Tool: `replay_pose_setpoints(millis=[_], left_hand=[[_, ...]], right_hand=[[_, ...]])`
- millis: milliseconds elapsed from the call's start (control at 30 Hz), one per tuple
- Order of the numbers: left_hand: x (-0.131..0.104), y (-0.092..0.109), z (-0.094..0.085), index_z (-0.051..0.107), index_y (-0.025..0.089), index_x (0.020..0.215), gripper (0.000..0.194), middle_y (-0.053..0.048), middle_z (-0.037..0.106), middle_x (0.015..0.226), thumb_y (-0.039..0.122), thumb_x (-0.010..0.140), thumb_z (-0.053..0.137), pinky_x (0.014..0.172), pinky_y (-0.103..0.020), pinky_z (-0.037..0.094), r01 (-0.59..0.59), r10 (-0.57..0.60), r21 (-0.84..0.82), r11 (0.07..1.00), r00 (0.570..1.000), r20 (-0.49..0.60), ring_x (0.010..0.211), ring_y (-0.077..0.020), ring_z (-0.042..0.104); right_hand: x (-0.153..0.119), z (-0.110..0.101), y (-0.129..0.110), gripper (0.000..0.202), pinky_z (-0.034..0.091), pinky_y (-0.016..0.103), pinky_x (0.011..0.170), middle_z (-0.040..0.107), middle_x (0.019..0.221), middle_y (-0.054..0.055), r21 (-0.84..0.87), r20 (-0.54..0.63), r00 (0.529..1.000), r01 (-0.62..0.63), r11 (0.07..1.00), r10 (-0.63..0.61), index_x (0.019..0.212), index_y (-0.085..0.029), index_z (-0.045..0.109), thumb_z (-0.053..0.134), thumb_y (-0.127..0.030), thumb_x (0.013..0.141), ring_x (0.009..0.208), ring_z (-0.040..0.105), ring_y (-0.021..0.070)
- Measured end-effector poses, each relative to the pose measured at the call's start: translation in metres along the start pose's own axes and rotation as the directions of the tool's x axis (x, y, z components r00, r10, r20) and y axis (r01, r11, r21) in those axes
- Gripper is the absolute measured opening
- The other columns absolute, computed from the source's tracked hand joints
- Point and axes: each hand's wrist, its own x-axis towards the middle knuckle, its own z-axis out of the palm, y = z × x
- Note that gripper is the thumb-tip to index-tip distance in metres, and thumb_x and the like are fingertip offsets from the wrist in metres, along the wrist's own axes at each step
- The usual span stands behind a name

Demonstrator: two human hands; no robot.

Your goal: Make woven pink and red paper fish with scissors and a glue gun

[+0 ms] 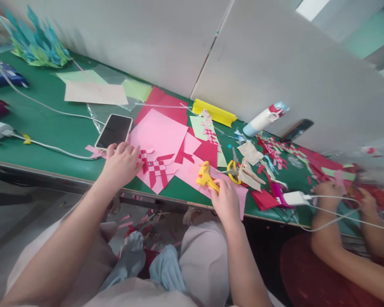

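My right hand (225, 201) is wrapped round the handle of a yellow hot glue gun (204, 174), which lies over pink paper near the table's front edge. My left hand (122, 164) rests palm down with its fingers a little apart, at the lower edge of a smartphone (115, 130) and beside a red and pink woven paper fish (157, 168). Part of another red and pink woven piece (143, 158) shows by my left fingertips. Underneath lie pink sheets (161, 132). Yellow-handled scissors (233, 170) are just right of the glue gun.
A co-worker's hands (331, 192) work at the right, near white cables (333, 219). A white bottle (264, 119) and yellow strip (214, 113) lie along the wall. Blue-green paper plants (40, 42) stand far left. Red paper (265, 199) lies at the front edge.
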Motion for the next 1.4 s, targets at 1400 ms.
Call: replay_pose_setpoints(millis=[1400], left_hand=[[0.045,0.105,0.005,0.071,0.018,0.09,0.027,-0.009,0.074,0.093,0.019,0.088,0.044,0.086,-0.044,0.046,-0.33,0.292,-0.139,0.934,0.925,-0.242,0.093,-0.0275,0.066]], right_hand=[[0.075,-0.056,0.112,0.019,0.044,0.031,0.081,0.067,0.101,0.013,-0.333,0.066,0.947,-0.277,0.901,0.315,0.09,-0.016,0.067,0.049,-0.021,0.091,0.096,0.062,0.0244]])
